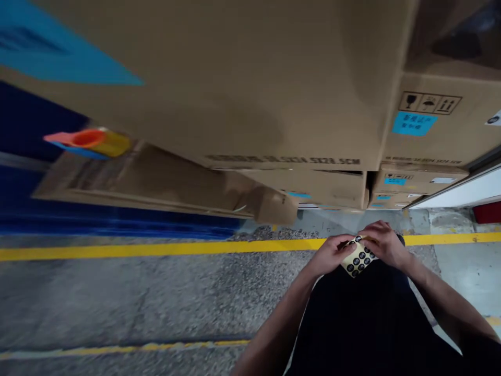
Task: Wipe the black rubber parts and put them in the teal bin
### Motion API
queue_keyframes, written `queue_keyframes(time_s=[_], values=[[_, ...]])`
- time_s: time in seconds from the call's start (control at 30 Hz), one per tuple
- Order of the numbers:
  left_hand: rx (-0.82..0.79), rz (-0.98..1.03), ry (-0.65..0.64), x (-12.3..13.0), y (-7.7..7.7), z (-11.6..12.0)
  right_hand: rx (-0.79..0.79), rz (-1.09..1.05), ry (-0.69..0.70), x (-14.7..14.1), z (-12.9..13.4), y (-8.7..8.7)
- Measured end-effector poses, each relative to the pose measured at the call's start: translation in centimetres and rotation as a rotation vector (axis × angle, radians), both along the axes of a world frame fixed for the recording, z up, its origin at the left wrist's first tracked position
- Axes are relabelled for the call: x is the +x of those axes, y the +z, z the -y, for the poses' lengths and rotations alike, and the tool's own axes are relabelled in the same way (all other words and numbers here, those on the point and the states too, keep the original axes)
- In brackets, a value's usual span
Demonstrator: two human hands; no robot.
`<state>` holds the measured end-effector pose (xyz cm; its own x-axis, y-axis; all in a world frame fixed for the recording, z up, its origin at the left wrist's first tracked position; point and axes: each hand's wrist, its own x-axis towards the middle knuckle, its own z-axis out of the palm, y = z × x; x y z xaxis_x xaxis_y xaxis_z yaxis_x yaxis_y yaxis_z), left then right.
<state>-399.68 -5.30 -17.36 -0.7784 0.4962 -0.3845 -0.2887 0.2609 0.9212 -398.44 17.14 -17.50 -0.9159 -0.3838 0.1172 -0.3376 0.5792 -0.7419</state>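
A small pale yellow sheet of round black stickers [358, 261] is between my two hands, close in front of my body. My left hand [332, 254] pinches its left edge, thumb on top. On the opposite side my right hand [383, 244] has its fingers closed at the sheet's upper right edge. One round sticker lies near the top edge, between the fingertips of both hands. Whether it is lifted off the backing I cannot tell. The print on the stickers is too small to read.
Ahead stands a large cardboard box [250, 94], with more stacked boxes [426, 125] to its right. At left, an orange and yellow tape dispenser [92, 142] rests on flattened cardboard [168, 177] above a blue surface. A yellow line [164, 249] crosses the grey floor.
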Motion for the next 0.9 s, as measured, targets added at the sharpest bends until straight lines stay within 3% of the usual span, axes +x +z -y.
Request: queue_keyframes(time_s=[0.1, 0.2, 0.37, 0.57, 0.77, 0.9], values=[[-0.004, 0.038, -0.056, 0.5, 1.1, 5.8, -0.048, 0.033, -0.045, 1.1, 5.8, 0.5], [-0.034, 0.014, -0.11, 1.2, 1.8, 10.1, -0.138, 0.093, -0.07, 2.4, 10.3, 1.1], [0.017, 0.113, -0.144, 1.6, 2.1, 13.6, -0.228, 0.217, -0.163, 3.9, 14.5, 1.8], [0.16, 0.589, 0.071, 1.5, 1.4, 14.2, -0.34, 0.484, -0.158, 4.0, 15.8, 2.9], [0.039, 0.527, -0.027, 1.4, -0.3, 12.5, -0.372, 0.575, -0.175, 4.3, 15.4, 2.3], [0.208, 0.691, 0.118, 2.2, -1.2, 10.6, -0.243, 0.509, -0.282, 4.3, 13.9, 2.0]])
